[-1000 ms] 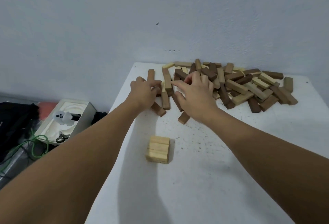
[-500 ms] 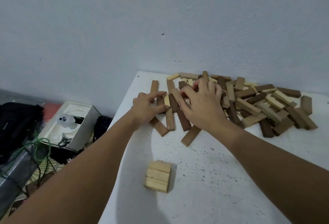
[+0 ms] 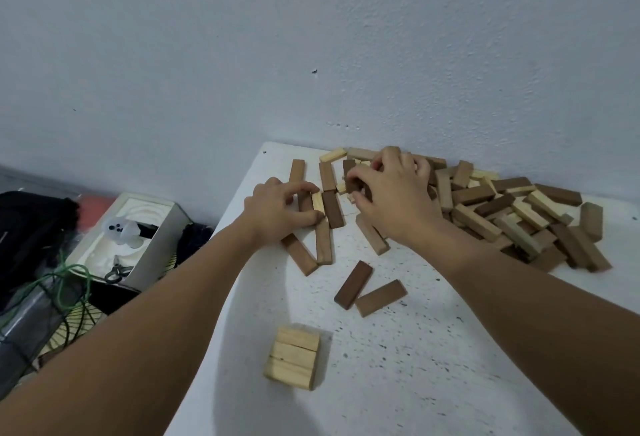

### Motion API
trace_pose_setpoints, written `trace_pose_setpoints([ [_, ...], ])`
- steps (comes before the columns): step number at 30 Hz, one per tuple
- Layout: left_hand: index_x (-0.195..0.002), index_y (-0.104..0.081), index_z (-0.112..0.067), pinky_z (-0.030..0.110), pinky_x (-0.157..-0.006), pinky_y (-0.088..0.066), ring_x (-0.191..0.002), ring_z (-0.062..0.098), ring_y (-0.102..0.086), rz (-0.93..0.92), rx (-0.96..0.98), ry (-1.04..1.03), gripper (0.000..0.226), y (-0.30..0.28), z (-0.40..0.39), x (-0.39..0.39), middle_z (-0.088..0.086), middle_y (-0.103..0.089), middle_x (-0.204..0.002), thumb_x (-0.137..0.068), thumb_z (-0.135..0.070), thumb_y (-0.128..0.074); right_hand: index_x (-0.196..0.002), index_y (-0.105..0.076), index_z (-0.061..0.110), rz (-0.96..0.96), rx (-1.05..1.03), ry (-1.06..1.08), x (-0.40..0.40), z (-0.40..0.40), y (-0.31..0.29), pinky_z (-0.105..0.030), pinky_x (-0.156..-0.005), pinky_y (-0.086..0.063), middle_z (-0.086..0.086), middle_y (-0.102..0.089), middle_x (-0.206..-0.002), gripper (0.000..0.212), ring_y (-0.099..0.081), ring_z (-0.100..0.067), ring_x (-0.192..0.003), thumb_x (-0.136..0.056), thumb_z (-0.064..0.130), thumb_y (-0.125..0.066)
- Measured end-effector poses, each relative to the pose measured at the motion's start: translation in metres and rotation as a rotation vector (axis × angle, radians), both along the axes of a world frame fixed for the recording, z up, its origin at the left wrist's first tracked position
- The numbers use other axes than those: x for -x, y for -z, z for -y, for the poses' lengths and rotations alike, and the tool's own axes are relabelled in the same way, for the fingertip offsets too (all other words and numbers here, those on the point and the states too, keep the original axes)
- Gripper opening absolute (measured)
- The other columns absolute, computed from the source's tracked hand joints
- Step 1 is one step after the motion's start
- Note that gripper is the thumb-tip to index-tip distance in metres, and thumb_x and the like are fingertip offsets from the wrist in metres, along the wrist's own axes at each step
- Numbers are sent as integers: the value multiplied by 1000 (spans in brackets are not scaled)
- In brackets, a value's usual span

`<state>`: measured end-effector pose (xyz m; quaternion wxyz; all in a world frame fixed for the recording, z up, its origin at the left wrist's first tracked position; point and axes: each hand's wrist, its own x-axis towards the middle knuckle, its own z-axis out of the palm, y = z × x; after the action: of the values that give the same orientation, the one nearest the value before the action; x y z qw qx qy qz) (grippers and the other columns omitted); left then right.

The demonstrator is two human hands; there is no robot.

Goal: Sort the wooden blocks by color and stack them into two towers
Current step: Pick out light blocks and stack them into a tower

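A: Left hand (image 3: 282,209), centre of frame: fingers curled, thumb and forefinger pinching a pale block (image 3: 318,203) at the left edge of the spread. Right hand (image 3: 391,198), just right of it, curled round a dark block (image 3: 352,182) at the near edge of the pile (image 3: 519,214).

B: Change since a second ago?

A: Two brown blocks now lie loose in the middle of the white table (image 3: 433,366): a dark one (image 3: 353,284) and a mid-brown one (image 3: 381,298), touching at one corner. Neither was there half a second back; they look pulled out of the pile. Both hands have stayed in the heap throughout.

B: Meaning?

A: Sorting is barely started, I'd judge. Those two may be the seed of the dark group, not yet squared up.

B: Counts?

A: Pale stack (image 3: 294,359), lower centre: three blocks side by side, one layer showing; whether another lies under it, I cannot tell. Loose browns in the middle: two. Another six or so lie singly round the left hand. The pile at upper right is too tangled to count; dozens, mixed pale and brown. Towers finished: none.
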<state>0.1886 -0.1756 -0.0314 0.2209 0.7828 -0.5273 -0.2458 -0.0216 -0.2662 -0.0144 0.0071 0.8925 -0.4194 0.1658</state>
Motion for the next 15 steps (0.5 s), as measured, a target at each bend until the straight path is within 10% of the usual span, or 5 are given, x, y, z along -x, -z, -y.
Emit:
trace_pose_setpoints([
  [15, -122, -64, -58, 38, -99, -41, -102, 14, -48, 93, 220, -50, 56, 22, -3, -2, -9, -52, -98, -68, -71, -67, -130, -59, 46, -399, -119, -108, -22, 19, -20, -54, -111, -18, -1, -34, -123, 41, -35, -30, -121, -89, 45, -60],
])
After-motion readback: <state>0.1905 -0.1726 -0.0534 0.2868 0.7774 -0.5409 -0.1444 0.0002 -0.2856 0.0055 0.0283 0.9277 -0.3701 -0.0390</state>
